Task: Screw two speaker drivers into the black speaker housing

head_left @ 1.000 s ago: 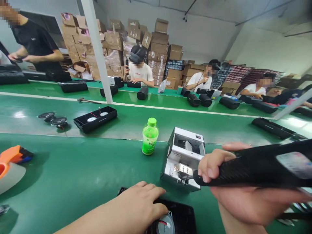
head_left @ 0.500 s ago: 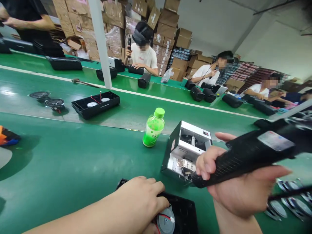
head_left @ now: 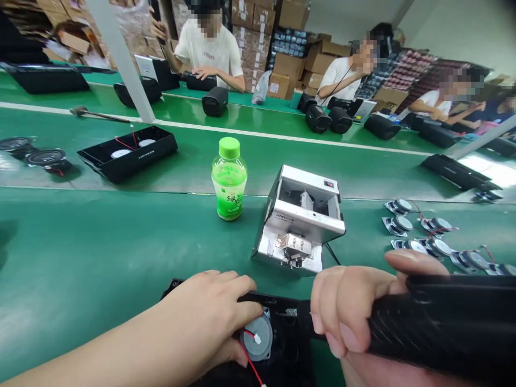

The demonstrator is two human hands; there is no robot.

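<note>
My left hand [head_left: 213,303] is closed around the near edge of a round speaker driver [head_left: 260,338], its thumb and fingers on either side of the rim. The driver, with red wires and a white plug, sits in a black speaker housing [head_left: 292,360] that lies open side up at the bottom of the view. A black electric screwdriver [head_left: 447,328] is in my right hand [head_left: 355,306], lying nearly level with its front end pointing left over the housing's right side. The bit's contact with the housing cannot be made out. Just beyond stands a silver and black screw feeder [head_left: 308,223].
A green drink bottle [head_left: 229,183] stands left of the feeder. Several loose speaker drivers [head_left: 437,247] lie at right. Another black housing [head_left: 133,153] and two drivers [head_left: 46,157] are farther left. Co-workers sit across the green bench [head_left: 121,231], beyond a white post [head_left: 124,64].
My right hand has brought the screwdriver down and levelled it over the housing. My left hand stays on the speaker driver. The view has tilted down and shifted right.
</note>
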